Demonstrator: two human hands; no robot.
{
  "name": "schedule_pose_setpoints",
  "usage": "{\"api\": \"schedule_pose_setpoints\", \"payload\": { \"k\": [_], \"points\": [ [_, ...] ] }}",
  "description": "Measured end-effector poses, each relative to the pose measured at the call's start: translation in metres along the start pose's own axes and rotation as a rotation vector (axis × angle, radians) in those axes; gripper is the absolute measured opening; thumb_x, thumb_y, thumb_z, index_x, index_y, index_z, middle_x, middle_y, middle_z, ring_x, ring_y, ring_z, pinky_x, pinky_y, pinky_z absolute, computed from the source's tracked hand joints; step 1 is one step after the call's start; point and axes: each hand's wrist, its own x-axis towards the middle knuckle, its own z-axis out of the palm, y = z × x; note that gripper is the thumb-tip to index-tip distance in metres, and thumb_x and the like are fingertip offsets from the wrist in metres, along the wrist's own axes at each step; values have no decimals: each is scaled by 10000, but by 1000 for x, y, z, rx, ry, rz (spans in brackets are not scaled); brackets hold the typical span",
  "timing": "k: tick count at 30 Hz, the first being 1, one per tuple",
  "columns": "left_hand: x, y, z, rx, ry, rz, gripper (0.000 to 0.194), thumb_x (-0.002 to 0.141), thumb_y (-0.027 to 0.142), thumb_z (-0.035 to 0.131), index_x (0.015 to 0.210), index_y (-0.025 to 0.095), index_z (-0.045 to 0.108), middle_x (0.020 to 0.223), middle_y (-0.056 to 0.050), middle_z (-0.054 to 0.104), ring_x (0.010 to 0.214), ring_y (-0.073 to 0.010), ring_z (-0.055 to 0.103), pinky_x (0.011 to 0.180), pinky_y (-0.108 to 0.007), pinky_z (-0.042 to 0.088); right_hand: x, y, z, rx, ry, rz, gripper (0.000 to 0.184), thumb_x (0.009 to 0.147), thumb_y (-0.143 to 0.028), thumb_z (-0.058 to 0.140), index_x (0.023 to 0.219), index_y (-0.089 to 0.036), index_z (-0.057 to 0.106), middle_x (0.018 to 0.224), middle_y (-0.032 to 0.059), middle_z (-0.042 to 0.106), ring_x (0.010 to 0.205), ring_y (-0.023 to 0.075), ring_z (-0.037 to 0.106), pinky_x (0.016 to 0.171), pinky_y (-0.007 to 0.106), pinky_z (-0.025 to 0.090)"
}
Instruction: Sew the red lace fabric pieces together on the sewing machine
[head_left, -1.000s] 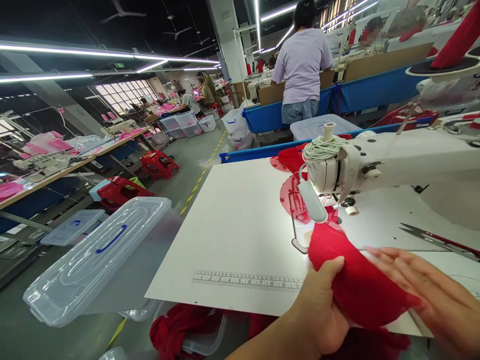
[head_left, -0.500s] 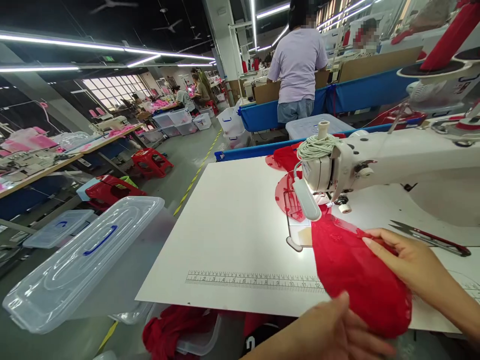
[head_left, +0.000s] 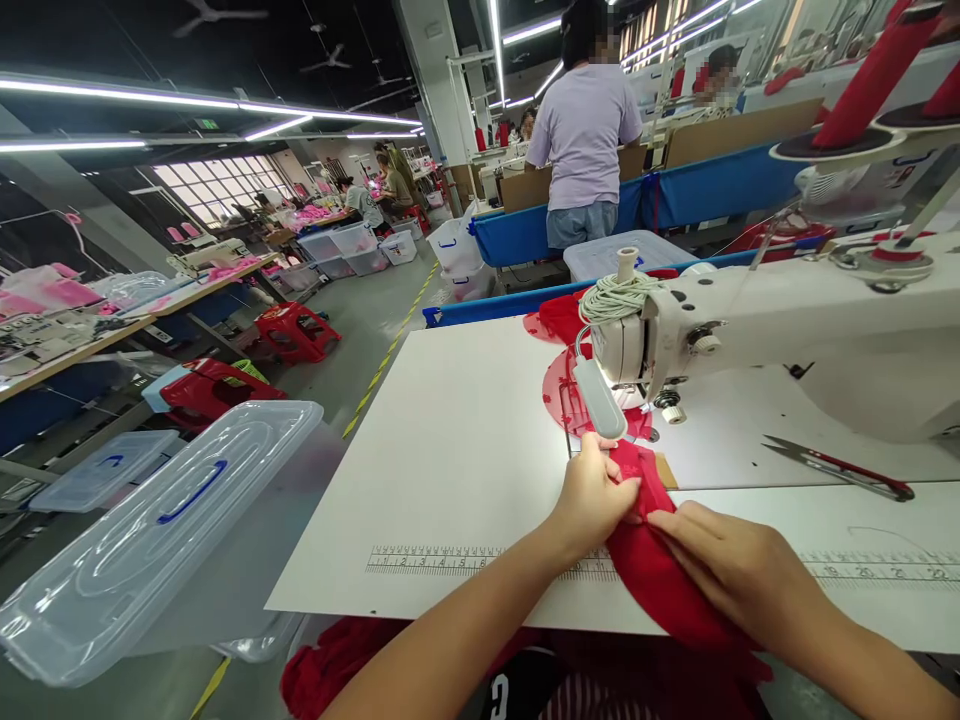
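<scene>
A piece of red fabric (head_left: 651,570) lies on the white sewing table (head_left: 465,460), running from the needle area toward the front edge. My left hand (head_left: 592,495) pinches its upper end just below the head of the white sewing machine (head_left: 750,320). My right hand (head_left: 731,570) rests on the fabric further down, fingers together and pressing it flat. More red pieces (head_left: 570,390) lie behind the needle. A ruler strip (head_left: 450,558) is printed along the table's front.
Thread snips (head_left: 840,466) lie on the table at right. A clear lidded plastic bin (head_left: 157,530) stands left of the table, and red fabric (head_left: 337,665) fills a bin below the edge. A person in a lilac shirt (head_left: 585,130) stands at the bench ahead.
My left hand has come up from the table's front edge to grip the fabric near the needle. My right hand has slid left and down onto the fabric, which now lies bunched narrower.
</scene>
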Motion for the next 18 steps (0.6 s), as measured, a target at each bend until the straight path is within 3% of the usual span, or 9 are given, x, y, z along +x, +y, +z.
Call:
{"api": "schedule_pose_setpoints", "payload": {
  "k": [5, 7, 9, 12, 15, 18],
  "points": [
    [-6, 3, -2, -20, -53, 19, 421, 882, 73, 462, 1263, 216, 355, 695, 108, 493, 482, -119, 624, 520, -240, 555, 15, 16, -2, 351, -121, 521, 338, 984, -542, 477, 993, -271, 678, 956, 44, 752, 851, 218, 732, 736, 333, 585],
    [-8, 6, -3, 4, -93, 22, 449, 872, 76, 434, 1289, 226, 365, 644, 105, 512, 492, -137, 644, 533, -247, 566, 24, 27, 3, 426, -107, 711, 364, 906, -580, 520, 996, -250, 645, 977, 75, 745, 858, 246, 735, 760, 382, 598],
    [-8, 8, -4, 51, -135, -1, 349, 858, 81, 408, 1170, 225, 463, 575, 92, 529, 527, -155, 674, 575, -263, 586, 33, 36, 9, 458, -99, 816, 371, 813, -542, 582, 1020, -236, 615, 1008, 96, 733, 806, 244, 734, 750, 403, 603],
    [-6, 7, -2, 128, -157, -49, 130, 856, 109, 418, 826, 222, 475, 521, 55, 549, 559, -169, 689, 604, -283, 588, 43, 46, 15, 417, -79, 802, 381, 765, -479, 590, 1048, -224, 593, 1060, 119, 723, 813, 231, 741, 758, 384, 606],
    [-4, 5, 0, 219, -121, -25, 220, 874, 169, 520, 717, 241, 383, 519, 52, 535, 555, -177, 663, 571, -277, 533, 49, 53, 15, 265, -67, 719, 315, 812, -425, 533, 1043, -223, 605, 1067, 116, 730, 781, 208, 730, 675, 331, 581],
    [-5, 6, 1, 358, -58, 66, 312, 785, 74, 598, 680, 239, 355, 591, 62, 487, 610, -160, 601, 622, -276, 462, 53, 56, 10, 136, -111, 677, 210, 822, -399, 552, 928, -253, 660, 959, 66, 736, 690, 207, 684, 574, 318, 498]
  ]
}}
